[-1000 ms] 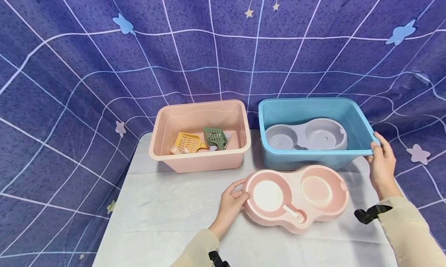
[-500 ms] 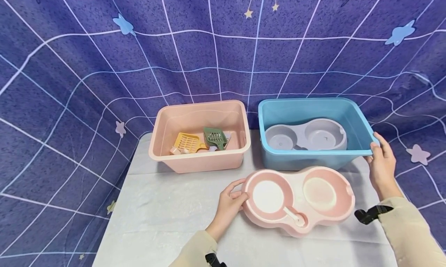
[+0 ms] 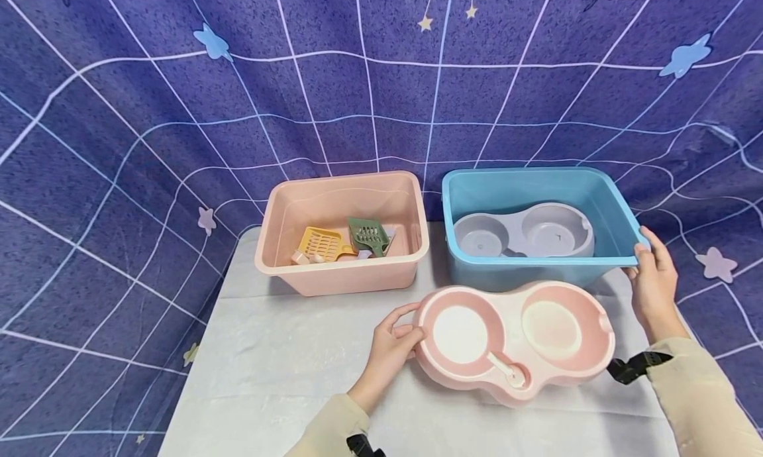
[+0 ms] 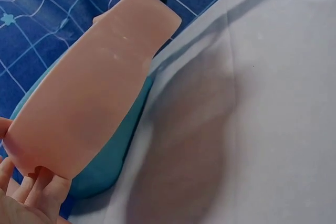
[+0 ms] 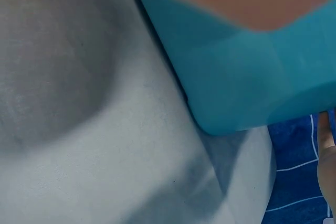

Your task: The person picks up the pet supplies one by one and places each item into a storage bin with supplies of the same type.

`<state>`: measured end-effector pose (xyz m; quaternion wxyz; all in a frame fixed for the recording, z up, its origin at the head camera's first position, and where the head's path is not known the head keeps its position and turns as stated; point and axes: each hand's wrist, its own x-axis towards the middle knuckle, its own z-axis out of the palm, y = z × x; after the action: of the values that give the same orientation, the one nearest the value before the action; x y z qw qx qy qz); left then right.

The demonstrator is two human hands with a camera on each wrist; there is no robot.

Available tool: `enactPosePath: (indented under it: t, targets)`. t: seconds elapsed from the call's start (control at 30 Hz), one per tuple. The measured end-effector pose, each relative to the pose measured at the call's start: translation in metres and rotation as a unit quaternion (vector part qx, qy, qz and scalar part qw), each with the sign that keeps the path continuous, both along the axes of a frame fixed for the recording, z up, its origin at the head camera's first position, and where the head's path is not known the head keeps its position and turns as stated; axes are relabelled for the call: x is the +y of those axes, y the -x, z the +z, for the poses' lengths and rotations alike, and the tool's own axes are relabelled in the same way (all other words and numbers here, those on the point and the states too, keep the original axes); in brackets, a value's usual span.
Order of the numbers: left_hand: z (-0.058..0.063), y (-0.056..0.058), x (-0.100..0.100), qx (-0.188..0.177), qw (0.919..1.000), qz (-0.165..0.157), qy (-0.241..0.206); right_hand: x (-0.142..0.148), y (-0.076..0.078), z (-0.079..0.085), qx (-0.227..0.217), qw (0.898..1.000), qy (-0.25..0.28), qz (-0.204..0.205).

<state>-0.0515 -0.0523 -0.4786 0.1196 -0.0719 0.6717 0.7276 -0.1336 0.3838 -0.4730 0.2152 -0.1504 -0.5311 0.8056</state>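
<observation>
My left hand (image 3: 387,348) grips the left end of a pink double pet bowl (image 3: 508,314), thumb on its rim and fingers underneath. A small white spoon-like piece (image 3: 502,364) lies in its front notch. In the left wrist view, the bowl's underside (image 4: 89,93) is raised off the table, casting a shadow. With its fingers over the right front corner, my right hand (image 3: 652,288) holds the rim of a blue bin (image 3: 512,276). Inside that bin sits a grey double pet bowl (image 3: 514,224). The pink bowl is just in front of the bin.
Left of the blue bin stands a pink bin (image 3: 346,285) with a yellow slotted scoop (image 3: 322,244), a green slotted scoop (image 3: 367,235) and small pale pieces. A white cloth (image 3: 268,364) covers the table. A blue patterned curtain (image 3: 387,79) hangs close behind and at the sides.
The pink bowl's right end has swung to the right and toward the camera, tilting it a little more. My left hand has shifted slightly; the right hand stays on the bin.
</observation>
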Motion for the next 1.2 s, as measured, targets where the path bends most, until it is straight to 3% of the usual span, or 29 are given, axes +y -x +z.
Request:
enactPosePath:
  t: [0.4,0.77,1.07,1.2]
  targets:
    - [0.016,0.001,-0.002,0.004,0.9995,-0.007,-0.03,-0.002,0.0,0.002,0.014,1.0,0.009,-0.006]
    - [0.034,0.008,0.003,0.016,0.9994,-0.013,-0.03,-0.002,-0.001,0.003,0.018,1.0,0.015,0.003]
    - [0.048,0.016,0.007,0.029,0.9988,-0.022,-0.032,0.002,-0.005,0.007,-0.045,0.999,-0.012,-0.005]
    - [0.053,0.021,0.009,0.041,0.9981,-0.024,-0.039,0.009,-0.003,0.004,-0.089,0.992,-0.092,-0.02]
